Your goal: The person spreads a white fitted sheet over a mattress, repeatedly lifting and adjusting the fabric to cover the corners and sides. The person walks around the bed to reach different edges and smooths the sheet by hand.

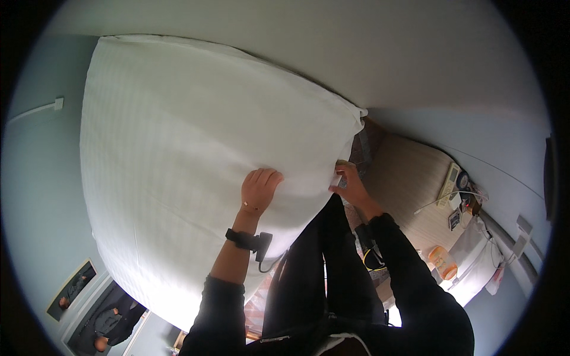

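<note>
A white striped bed sheet (191, 120) covers the bed before me, mostly smooth with a few faint creases. My left hand (262, 189) is over the sheet near the bed's right side, palm down, its fingers curled close together. What lies under those fingers is hidden. At the right edge of the bed my right hand (349, 182) grips the sheet's side, with the thumb towards me and the fingers farther up the edge. A twisted corner of the sheet (361, 116) sticks out at the far right.
A wooden bedside cabinet (401, 169) stands to my right. On it are a remote control (447, 184), a white cable (438, 200) and an orange-lidded jar (443, 262). A headboard (356, 49) borders the far end. Wall pictures (73, 289) and a socket (59, 103) are at left.
</note>
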The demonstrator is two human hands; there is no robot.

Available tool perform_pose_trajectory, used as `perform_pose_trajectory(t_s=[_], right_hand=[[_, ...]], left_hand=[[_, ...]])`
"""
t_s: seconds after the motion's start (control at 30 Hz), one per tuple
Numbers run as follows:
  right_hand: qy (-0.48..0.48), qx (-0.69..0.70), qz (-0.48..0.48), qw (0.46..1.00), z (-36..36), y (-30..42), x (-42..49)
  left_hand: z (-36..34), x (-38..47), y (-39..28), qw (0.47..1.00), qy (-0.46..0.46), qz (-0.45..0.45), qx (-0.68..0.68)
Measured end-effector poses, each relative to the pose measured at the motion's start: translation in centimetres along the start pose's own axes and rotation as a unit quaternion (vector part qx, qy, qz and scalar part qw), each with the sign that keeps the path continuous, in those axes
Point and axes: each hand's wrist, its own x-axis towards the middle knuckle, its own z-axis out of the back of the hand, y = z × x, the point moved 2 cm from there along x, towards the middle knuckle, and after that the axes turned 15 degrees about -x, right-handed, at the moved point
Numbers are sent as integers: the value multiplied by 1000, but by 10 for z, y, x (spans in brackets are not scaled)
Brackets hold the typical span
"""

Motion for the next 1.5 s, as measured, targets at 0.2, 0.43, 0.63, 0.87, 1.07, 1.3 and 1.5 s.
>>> perform_pose_trajectory(t_s=[0.2, 0.43, 0.63, 0.87, 1.07, 1.3, 1.5], right_hand=[[-16, -223, -9, 975, -10, 0, -19], [-200, -193, -14, 961, 19, -1, -2], [-212, -244, 22, 946, 72, 7, 81], [-122, -179, -71, 974, 106, 6, 65], [-142, -267, 59, 951, 106, 53, 25], [9, -239, -25, 971, -17, 66, -5], [-25, -328, -76, 941, -16, 61, -13]], left_hand=[[17, -20, -8, 999, -4, 42, -27], [6, -73, -24, 973, 1, 228, 28], [-22, -97, -31, 974, 31, 222, 10], [-5, -107, -26, 982, 61, 167, -63], [-13, -121, -21, 977, 77, 200, -9], [-22, -129, -16, 975, 116, 189, 22], [-9, -131, -25, 974, 113, 193, -38]])
